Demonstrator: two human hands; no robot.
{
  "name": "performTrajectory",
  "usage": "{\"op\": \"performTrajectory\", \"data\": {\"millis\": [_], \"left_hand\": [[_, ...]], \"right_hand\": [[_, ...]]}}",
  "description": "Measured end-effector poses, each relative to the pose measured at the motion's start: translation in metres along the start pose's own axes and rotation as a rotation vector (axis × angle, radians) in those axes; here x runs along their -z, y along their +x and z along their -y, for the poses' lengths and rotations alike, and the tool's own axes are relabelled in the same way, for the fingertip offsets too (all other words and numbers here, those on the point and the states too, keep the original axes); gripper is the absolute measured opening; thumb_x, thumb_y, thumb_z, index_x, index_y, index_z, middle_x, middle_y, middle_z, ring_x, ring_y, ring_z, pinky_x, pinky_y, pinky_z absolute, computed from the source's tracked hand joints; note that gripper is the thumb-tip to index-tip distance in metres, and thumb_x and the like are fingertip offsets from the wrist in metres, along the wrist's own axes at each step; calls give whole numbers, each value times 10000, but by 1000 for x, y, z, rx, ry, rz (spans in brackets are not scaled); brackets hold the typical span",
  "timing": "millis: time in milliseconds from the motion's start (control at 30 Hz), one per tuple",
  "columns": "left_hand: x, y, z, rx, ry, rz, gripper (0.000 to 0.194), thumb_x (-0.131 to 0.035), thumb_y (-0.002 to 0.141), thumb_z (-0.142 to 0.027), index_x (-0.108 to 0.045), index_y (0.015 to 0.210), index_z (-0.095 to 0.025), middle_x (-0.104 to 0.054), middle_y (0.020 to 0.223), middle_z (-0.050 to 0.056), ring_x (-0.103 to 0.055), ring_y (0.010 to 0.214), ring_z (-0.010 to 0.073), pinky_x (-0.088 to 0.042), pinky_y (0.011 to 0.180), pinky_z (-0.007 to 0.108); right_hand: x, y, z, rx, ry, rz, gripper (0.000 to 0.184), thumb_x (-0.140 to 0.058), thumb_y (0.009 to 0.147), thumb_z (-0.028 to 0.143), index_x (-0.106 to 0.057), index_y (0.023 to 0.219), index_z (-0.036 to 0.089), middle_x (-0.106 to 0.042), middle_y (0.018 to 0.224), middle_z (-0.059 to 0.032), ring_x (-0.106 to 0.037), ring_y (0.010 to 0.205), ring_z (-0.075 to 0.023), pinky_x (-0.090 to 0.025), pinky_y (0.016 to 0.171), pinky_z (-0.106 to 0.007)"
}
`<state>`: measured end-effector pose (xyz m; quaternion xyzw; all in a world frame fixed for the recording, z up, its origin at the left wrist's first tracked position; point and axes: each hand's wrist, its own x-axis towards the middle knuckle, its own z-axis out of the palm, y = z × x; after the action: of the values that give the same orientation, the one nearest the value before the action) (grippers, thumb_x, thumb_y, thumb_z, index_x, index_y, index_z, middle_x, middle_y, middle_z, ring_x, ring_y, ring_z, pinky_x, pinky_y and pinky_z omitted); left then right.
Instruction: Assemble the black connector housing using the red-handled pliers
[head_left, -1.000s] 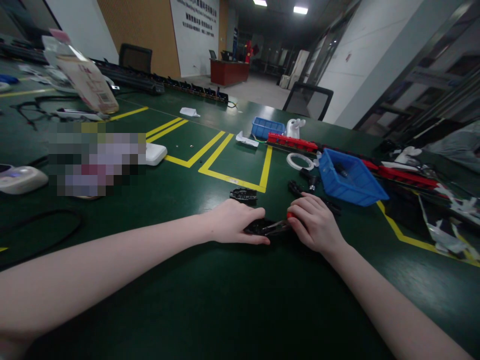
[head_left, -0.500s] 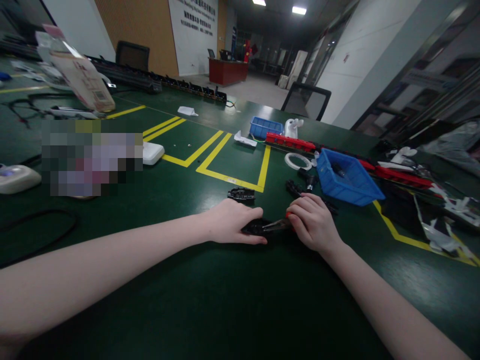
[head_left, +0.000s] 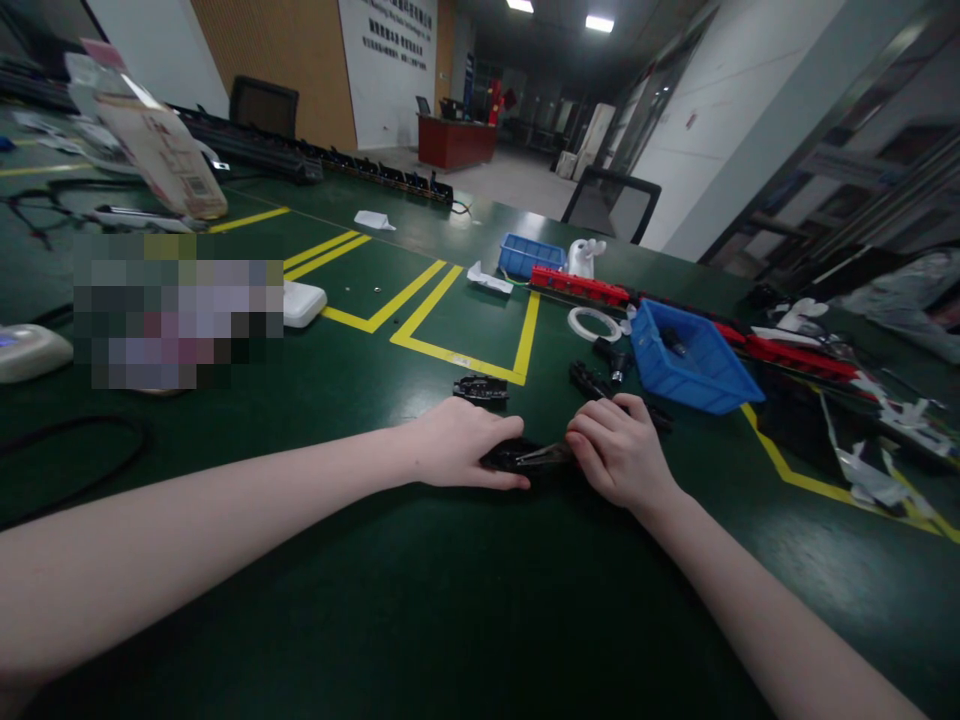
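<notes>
My left hand (head_left: 469,445) is closed around a black plastic part (head_left: 501,456) just above the table, thumb on top and a finger beneath. From the right, my right hand (head_left: 619,450) grips a slim metal tool, which looks like pliers (head_left: 544,456); its thin jaws reach to the black part. The fingers hide the handles. Just beyond my left hand lies a second black part (head_left: 481,390) with a ribbed surface. Past my right hand are another black piece (head_left: 589,380) and a black elbow-shaped piece (head_left: 615,360).
A blue bin (head_left: 694,365) with a dark item inside stands to the right. Behind it are a white ring (head_left: 592,324), a red strip (head_left: 581,286) and a smaller blue bin (head_left: 532,256). Leftward are a white box (head_left: 304,304), a tilted bottle (head_left: 161,150) and a black cable (head_left: 142,440).
The tool in my right hand has turned slightly, and its orange handle end no longer shows. My left hand keeps its hold on the black part.
</notes>
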<state>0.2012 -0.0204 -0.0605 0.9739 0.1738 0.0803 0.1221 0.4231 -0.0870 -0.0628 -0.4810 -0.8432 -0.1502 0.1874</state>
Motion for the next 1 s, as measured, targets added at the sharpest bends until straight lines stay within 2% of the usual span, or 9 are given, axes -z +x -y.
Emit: {"op": "performTrajectory", "data": {"millis": [567,1000], "left_hand": [[2,0,0,25,-24,11,438,-454,853,-572,-518,978,-157,-639,782,34,-605,656,160,-392,534,223],[3,-1,0,-13,-6,5,428,-460,842,-586,-515,936,-172,-619,721,8,-568,576,140,-332,468,216]], "right_hand": [[0,1,-6,-17,34,8,331,-315,918,271,-538,691,180,-578,712,-33,-481,677,-144,-317,777,-355],[2,0,0,9,44,5,314,-335,911,261,-548,701,166,-579,722,-38,-493,681,-144,-308,803,-383]]}}
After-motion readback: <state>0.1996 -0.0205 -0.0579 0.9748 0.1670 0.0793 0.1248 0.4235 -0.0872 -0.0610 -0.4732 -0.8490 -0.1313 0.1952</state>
